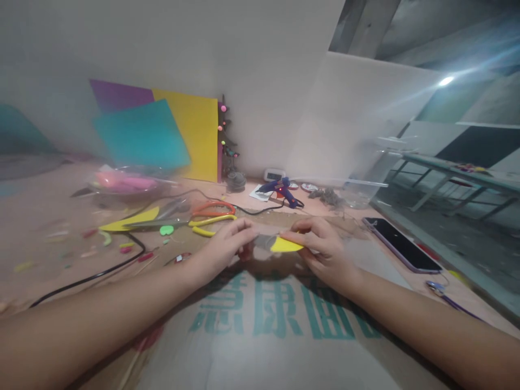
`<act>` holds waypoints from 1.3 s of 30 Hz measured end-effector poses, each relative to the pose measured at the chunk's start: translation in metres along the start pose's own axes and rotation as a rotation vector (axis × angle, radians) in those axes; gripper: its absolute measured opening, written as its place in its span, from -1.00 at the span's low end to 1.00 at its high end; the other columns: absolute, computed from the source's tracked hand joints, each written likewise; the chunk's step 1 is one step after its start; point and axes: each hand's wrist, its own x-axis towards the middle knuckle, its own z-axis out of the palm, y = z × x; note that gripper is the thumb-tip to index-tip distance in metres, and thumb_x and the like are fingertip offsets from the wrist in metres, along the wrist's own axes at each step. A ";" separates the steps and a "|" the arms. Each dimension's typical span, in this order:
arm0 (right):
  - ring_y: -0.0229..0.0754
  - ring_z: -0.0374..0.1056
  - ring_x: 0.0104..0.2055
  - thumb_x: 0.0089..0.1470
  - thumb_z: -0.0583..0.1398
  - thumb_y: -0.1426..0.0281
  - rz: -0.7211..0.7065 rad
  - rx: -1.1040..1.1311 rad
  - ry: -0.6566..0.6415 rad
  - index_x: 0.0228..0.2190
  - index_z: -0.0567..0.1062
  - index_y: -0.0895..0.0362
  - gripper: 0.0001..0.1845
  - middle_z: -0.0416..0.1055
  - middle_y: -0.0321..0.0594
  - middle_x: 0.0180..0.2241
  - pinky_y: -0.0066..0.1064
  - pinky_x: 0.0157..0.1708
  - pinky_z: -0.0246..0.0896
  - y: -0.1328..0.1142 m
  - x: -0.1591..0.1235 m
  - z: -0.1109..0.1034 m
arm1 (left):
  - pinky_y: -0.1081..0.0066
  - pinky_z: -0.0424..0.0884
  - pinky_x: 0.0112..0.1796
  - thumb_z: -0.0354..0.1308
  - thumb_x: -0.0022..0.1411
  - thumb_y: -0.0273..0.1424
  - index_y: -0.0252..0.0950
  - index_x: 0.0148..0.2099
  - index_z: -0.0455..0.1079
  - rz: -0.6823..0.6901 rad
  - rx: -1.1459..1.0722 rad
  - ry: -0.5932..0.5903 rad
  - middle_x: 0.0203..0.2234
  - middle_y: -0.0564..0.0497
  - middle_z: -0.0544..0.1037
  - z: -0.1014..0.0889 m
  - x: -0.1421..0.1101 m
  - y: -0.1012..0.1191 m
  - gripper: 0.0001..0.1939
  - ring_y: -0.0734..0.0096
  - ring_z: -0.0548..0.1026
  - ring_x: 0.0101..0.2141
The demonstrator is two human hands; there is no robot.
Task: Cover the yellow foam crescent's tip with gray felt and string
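Observation:
Both hands meet over the middle of the work surface. My right hand pinches a small yellow foam-like piece with a rounded edge. A grey, blurred flat piece lies against its left side, and I cannot make out whether the two are joined. My left hand closes its thumb and fingers on the grey piece's left end. Just left of that hand lie scissors with yellow handles and an orange-handled pair. Beneath both hands is a white sheet with green printed characters.
A blue glue gun with a black cord lies at the back, before a small digital clock. A phone rests at right. Coloured sheets lean on the wall. Scraps and a clear bowl with pink pieces are at left.

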 end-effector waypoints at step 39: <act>-0.16 0.45 -0.35 0.16 0.15 0.20 0.757 0.409 -0.247 -0.24 0.57 0.11 -0.70 0.56 -0.18 -0.33 -0.41 -0.40 0.28 0.009 0.002 0.008 | 0.63 0.03 -0.71 0.11 0.22 -0.11 -0.26 -0.27 0.24 -0.006 0.093 -0.050 -0.68 0.25 0.20 -0.001 0.005 -0.005 -0.70 0.66 0.14 -0.73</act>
